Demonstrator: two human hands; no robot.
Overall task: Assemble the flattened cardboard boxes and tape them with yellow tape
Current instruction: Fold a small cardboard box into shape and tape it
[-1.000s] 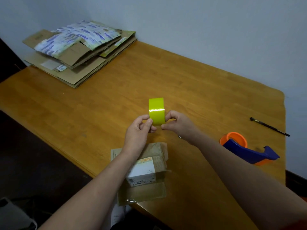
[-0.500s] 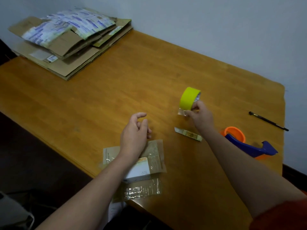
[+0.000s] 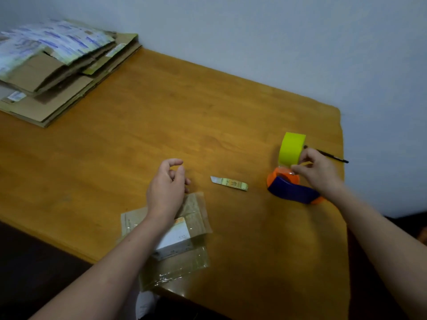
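My right grip point(image 3: 316, 172) pinches the tape roll point(image 3: 291, 148) just above the dispenser point(image 3: 291, 188), likely to load it; left grip point(image 3: 166, 188) relaxed, empty.

Dim, flat light covers the wooden table point(image 3: 175, 116), and shadows are faint. The cardboard stack point(image 3: 53, 72) at its far left corner is smeared, perhaps by motion, and the table's edges bow.

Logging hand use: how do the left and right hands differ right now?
The left hand holds nothing, fingers loosely curled; the right hand pinches the yellow tape. The left hand hovers by the wrapped packet; the right hand is by the orange-and-blue dispenser. Both are bare, over the table.
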